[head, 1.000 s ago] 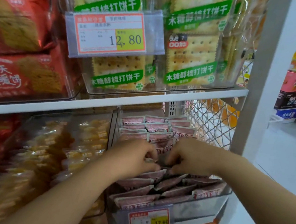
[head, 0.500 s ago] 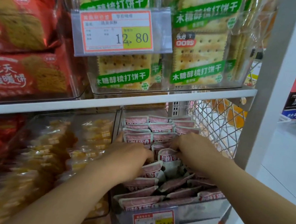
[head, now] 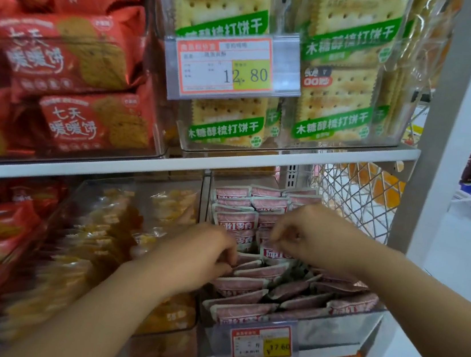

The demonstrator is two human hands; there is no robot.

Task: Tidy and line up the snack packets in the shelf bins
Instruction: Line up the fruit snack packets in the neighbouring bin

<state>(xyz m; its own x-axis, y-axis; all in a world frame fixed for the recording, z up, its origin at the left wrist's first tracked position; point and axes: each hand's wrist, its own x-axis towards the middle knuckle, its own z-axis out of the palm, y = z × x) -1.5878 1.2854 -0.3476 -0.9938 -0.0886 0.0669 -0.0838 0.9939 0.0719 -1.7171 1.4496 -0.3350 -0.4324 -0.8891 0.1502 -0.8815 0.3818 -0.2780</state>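
Small pink snack packets [head: 247, 287] fill a clear bin [head: 337, 326] at the right of the lower shelf. The back rows stand upright [head: 235, 218]; the front ones lie slanted. My left hand [head: 203, 255] reaches in from the left, fingers curled on the edge of a slanted packet mid-bin. My right hand [head: 310, 236] is over the middle of the bin and pinches the top of an upright pink packet [head: 275, 252]. Both fingertips are partly hidden among the packets.
A neighbouring clear bin [head: 130, 242] holds yellow packets. Above, red biscuit packs [head: 73, 61] and green-labelled cracker packs [head: 334, 101] sit behind a price tag [head: 228, 66]. A wire mesh panel [head: 358, 194] and a white upright [head: 449, 116] bound the right side.
Both hands have shifted slightly back in the bin. Packets that my hands covered now stand upright in the middle, and my right hand has lifted with one pinched.
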